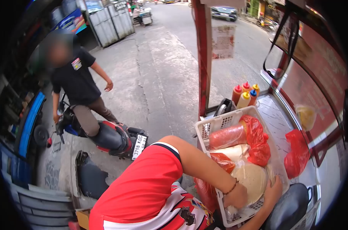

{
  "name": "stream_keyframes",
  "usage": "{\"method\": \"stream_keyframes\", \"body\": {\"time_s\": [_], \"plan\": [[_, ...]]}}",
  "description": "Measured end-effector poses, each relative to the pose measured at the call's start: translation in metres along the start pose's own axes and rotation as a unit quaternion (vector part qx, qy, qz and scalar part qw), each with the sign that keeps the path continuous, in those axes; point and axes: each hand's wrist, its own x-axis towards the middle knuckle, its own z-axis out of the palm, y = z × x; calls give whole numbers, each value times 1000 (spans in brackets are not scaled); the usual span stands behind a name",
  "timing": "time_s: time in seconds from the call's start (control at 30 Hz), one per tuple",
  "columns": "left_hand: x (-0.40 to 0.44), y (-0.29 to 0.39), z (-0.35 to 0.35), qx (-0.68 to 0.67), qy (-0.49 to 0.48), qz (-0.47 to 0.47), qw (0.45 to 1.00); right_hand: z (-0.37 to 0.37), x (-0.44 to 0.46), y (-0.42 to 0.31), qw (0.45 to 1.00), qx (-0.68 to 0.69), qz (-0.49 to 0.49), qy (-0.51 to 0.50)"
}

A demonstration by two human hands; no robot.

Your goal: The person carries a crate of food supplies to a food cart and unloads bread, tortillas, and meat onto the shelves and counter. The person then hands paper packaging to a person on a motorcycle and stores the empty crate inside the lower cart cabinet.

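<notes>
A white plastic basket (200,132) stands in front of me. Inside it lies a clear bag of round, pale flatbreads (250,182). My left hand (235,196), with a dark bracelet at the wrist, is closed at the near end of this bag. Its fingertips and whatever they grip are hidden. Along the bag's right edge, by the basket wall, rests my right hand (273,191) with fingers stretched out. Farther back in the basket are a pinkish-red filled bag (227,137), a red plastic bag (255,142) and a white package (229,152).
Several sauce squeeze bottles (244,99) stand behind the basket. Another red bag (296,153) hangs at the right near the stall frame (204,57). At the left a person (76,76) in a black shirt straddles a parked motorbike (114,138). A dark seat (291,207) is at lower right.
</notes>
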Motion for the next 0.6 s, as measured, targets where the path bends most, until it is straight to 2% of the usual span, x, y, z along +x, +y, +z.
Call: {"method": "stream_keyframes", "body": {"time_s": [0.13, 0.2, 0.3, 0.37, 0.4, 0.43, 0.47, 0.5, 0.53, 0.57, 0.6], "plan": [[2, 12, 11, 76, 58, -21, 995, -1, 4, -1, 999, -34, -5, -28], [-11, 15, 3, 63, 78, -45, 994, 4, 6, 4, 998, -49, -14, -28], [-38, 25, -25, 28, 122, -75, 989, 15, 5, 9, 999, -35, -29, 22], [-64, 30, -56, -40, 185, -80, 979, 15, 9, 9, 999, -29, -18, -6], [-83, 29, -70, -118, 244, -67, 960, 6, 8, -8, 999, -20, -36, 23], [-97, 23, -73, -202, 287, -72, 934, -4, 11, -15, 999, 3, 14, -46], [-113, 14, -76, -253, 298, -87, 917, -5, 10, -18, 999, -18, 15, -47], [-121, 4, -64, -320, 360, -59, 875, -9, 8, -18, 999, 21, -12, -23], [-127, -3, -50, -368, 400, -40, 838, -13, 9, -20, 998, -25, 16, -49], [-150, -4, -52, -451, 319, -114, 826, -9, 11, -16, 999, -31, 3, -35], [-155, -2, -36, -494, 381, -170, 763, -10, 14, -16, 997, -46, 17, -52]]}}
